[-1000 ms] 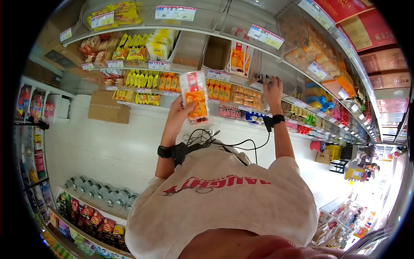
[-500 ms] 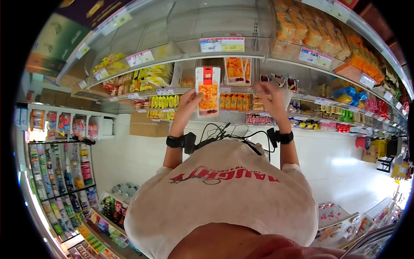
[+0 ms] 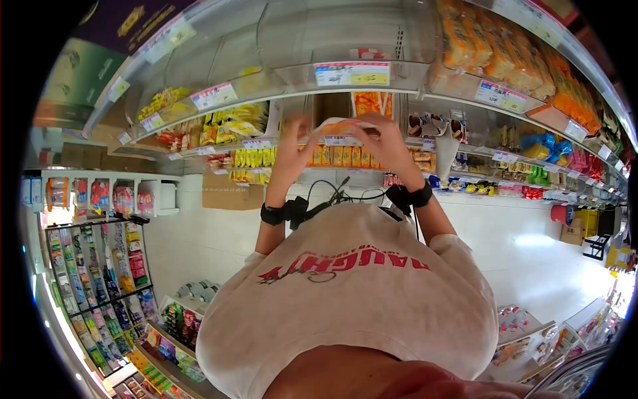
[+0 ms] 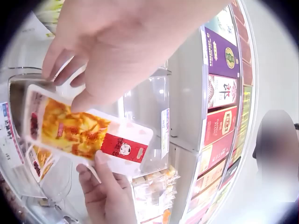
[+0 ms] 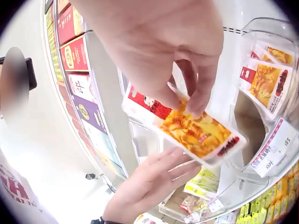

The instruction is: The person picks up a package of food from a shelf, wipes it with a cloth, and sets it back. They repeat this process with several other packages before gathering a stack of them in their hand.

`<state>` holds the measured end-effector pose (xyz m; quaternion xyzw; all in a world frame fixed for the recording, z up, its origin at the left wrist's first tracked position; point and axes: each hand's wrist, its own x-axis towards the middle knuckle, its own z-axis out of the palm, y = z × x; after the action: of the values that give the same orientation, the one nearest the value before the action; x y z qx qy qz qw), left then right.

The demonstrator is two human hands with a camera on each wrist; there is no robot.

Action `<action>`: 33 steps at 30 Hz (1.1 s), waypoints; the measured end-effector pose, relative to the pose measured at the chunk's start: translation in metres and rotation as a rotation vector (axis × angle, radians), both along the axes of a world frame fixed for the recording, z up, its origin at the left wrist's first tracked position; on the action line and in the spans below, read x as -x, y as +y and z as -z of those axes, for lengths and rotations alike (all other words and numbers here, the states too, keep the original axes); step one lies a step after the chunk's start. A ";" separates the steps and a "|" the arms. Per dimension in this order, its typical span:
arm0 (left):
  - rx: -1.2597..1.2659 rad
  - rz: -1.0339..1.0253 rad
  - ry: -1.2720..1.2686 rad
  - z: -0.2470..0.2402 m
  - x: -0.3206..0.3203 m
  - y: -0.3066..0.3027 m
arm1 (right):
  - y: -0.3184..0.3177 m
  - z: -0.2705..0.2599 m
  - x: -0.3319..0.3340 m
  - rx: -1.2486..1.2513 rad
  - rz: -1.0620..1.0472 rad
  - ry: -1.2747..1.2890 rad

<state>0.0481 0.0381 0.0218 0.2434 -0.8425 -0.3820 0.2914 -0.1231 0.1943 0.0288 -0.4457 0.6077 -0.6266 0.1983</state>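
Observation:
A flat snack packet [image 5: 187, 126], white with an orange food picture and a red top, is between the two hands. The right hand [image 5: 173, 60] pinches it near the middle of one long edge, thumb on the printed face in the left wrist view. The left hand [image 5: 152, 179] is at the opposite long edge, fingers fairly straight and fingertips close behind the packet. In the head view the packet appears almost edge-on, left hand [image 3: 291, 149] and right hand [image 3: 389, 149] on either side. Matching packets [image 5: 266, 86] stand in a clear shelf bin beyond.
A cardboard-coloured bin [image 3: 330, 110] sits beside the matching packets. Price labels [image 3: 352, 73] line the shelf edge above the hands. Yellow snack packs [image 3: 229, 123] lie to the left, dark-and-white wrapped snacks [image 3: 435, 125] to the right. Black cables [image 3: 335, 194] hang before the shirt.
The right hand has left the shelf bin at the right and come to the packet. The packet, earlier upright in the left hand's grip, has tipped nearly edge-on to the head camera.

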 end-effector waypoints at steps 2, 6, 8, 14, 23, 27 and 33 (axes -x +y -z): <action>0.024 0.019 0.001 0.006 -0.009 -0.014 | -0.017 0.001 0.004 0.051 0.029 0.182; 0.028 0.154 -0.260 0.001 -0.018 -0.019 | -0.053 0.012 0.015 -0.053 0.121 0.229; 0.145 0.314 -0.173 0.019 -0.013 -0.024 | -0.075 0.027 0.023 -0.022 0.166 0.239; 0.393 0.433 -0.169 0.073 0.009 -0.028 | -0.115 0.048 0.055 -0.505 0.287 0.545; 0.332 0.528 -0.445 0.097 0.010 -0.025 | -0.167 0.097 0.099 -0.418 0.356 1.182; 0.414 0.476 -0.394 0.113 0.005 -0.021 | -0.177 0.098 0.112 -0.452 0.278 0.888; 0.374 0.455 -0.315 0.121 -0.003 -0.025 | -0.182 0.093 0.124 -0.436 0.191 0.553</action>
<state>0.0508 0.0135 -0.0991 0.0474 -0.9655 -0.2338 0.1043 -0.2471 0.0126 -0.0639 -0.4870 0.7966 -0.3536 0.0575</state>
